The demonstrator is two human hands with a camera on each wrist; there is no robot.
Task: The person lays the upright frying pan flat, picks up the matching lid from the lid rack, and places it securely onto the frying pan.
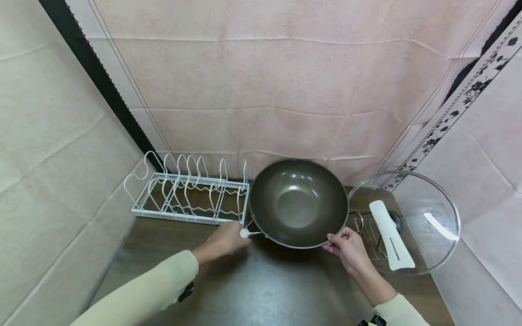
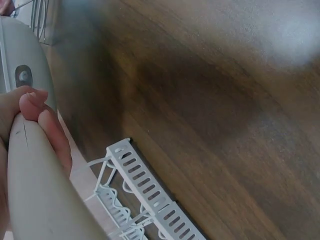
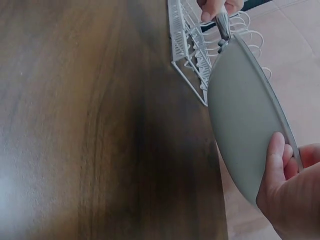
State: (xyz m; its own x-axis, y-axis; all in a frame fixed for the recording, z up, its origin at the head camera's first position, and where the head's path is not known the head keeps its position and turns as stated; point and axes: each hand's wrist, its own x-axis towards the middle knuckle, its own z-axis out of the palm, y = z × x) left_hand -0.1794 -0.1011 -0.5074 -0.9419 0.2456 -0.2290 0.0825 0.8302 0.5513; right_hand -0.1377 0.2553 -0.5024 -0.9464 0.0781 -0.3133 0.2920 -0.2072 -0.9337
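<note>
A wok with a dark grey-brown inside is held up off the table, tilted so that its inside faces me. My left hand grips its pale handle, fingers wrapped round it. On the near right side, my right hand pinches the rim. The right wrist view shows the wok's pale grey-green outside, with the right thumb on that outer face and fingers at the rim. Just behind the left hand stands a white wire dish rack.
Right of the wok, a clear glass lid stands upright in a metal wire rack. A white slotted turner and a dark round utensil are there too. The brown wooden table meets cloth-covered walls.
</note>
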